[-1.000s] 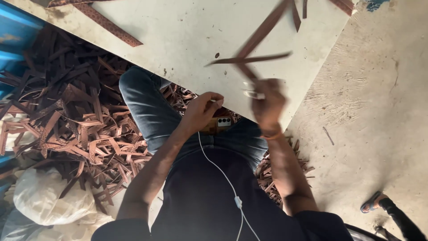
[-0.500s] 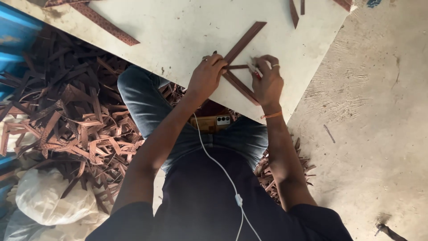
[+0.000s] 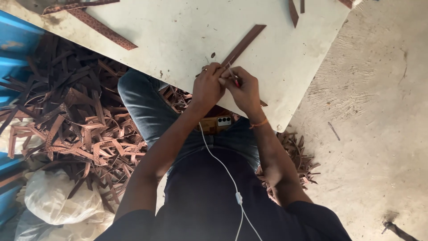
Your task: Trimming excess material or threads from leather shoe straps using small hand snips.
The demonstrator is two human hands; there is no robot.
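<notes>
A white board (image 3: 187,35) rests over the person's knees; the left hand (image 3: 207,87) and right hand (image 3: 244,91) both pinch a brown strip (image 3: 243,44) lying on it; the thin strip might slip or bend if the fingers press unevenly.

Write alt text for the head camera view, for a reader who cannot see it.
Seen from above, a seated person's left hand and right hand meet over a brown strip lying on a pale board. A heap of brown strip offcuts covers the floor beside their jeans, and a white earphone cable hangs down their dark shirt.
</notes>
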